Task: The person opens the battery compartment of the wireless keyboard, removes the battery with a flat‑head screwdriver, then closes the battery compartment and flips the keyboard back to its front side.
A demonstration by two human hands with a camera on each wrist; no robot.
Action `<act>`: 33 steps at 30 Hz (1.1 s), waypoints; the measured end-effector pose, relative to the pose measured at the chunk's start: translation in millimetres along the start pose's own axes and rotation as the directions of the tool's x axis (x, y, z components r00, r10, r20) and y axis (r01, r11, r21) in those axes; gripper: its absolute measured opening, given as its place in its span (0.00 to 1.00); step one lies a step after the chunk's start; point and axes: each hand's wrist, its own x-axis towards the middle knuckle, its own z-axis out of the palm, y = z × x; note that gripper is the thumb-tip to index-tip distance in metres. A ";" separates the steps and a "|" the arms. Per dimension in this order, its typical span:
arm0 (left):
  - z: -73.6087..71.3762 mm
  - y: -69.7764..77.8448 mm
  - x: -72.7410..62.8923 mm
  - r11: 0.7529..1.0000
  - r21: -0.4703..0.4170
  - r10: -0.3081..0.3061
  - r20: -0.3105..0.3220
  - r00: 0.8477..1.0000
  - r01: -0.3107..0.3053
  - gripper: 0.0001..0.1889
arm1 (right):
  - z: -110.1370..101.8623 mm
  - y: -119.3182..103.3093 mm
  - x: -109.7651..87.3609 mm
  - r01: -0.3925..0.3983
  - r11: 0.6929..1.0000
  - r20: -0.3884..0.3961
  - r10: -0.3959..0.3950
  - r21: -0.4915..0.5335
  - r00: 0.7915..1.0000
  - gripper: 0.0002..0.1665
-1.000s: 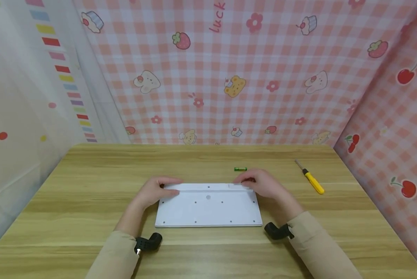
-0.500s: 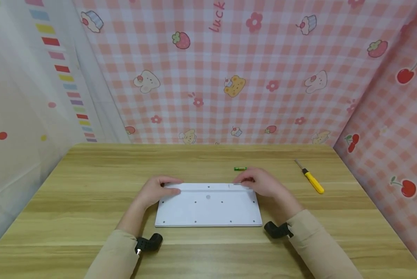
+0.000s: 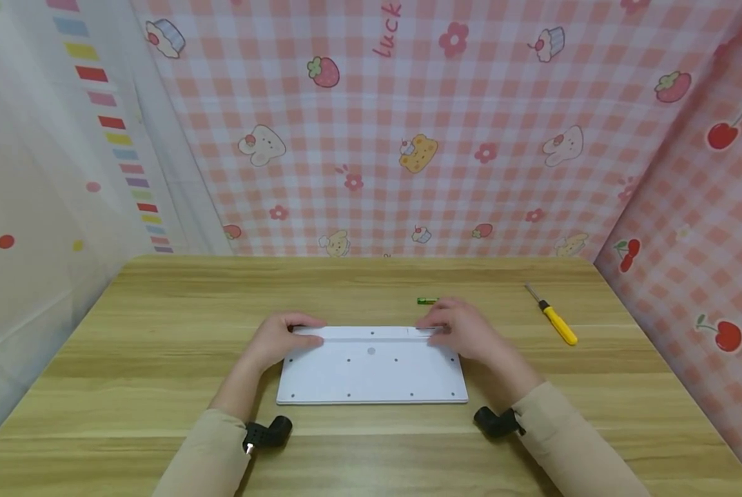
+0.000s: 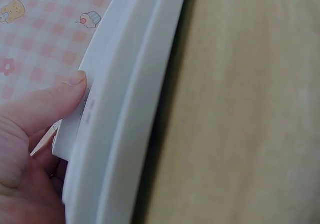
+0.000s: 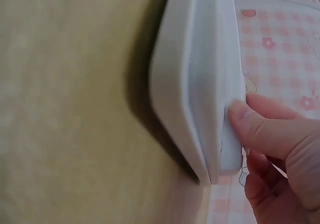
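A white keyboard (image 3: 371, 376) lies underside up on the table, small screws dotted across its back. In the head view my left hand (image 3: 279, 339) grips its far left corner, thumb on the raised strip and fingers behind the edge. My right hand (image 3: 466, 333) pinches the far right end of that strip, beside a thin dark seam that looks like a battery cover's edge. In the right wrist view the thumb (image 5: 250, 124) presses on the strip's face; fingers are partly hidden behind it. Just beyond the right fingers lies a green battery (image 3: 426, 301), its right end covered by that hand.
A screwdriver (image 3: 555, 323) with a yellow handle lies to the right on the wooden table (image 3: 159, 359). Pink checked cloth (image 3: 371, 200) hangs behind the table's far edge. Black wrist cameras (image 3: 270, 433) sit on both forearms.
My right hand has shifted slightly, its thumb moving left along the strip and its knuckles now overlapping the battery's end. My left hand and the keyboard have hardly moved.
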 end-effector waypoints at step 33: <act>0.6 -3.6 1.3 1.000 -0.013 -0.007 0.018 1.000 0.008 0.15 | -2.5 0.3 -2.0 0.165 0.980 -0.009 -0.167 -0.107 0.986 0.14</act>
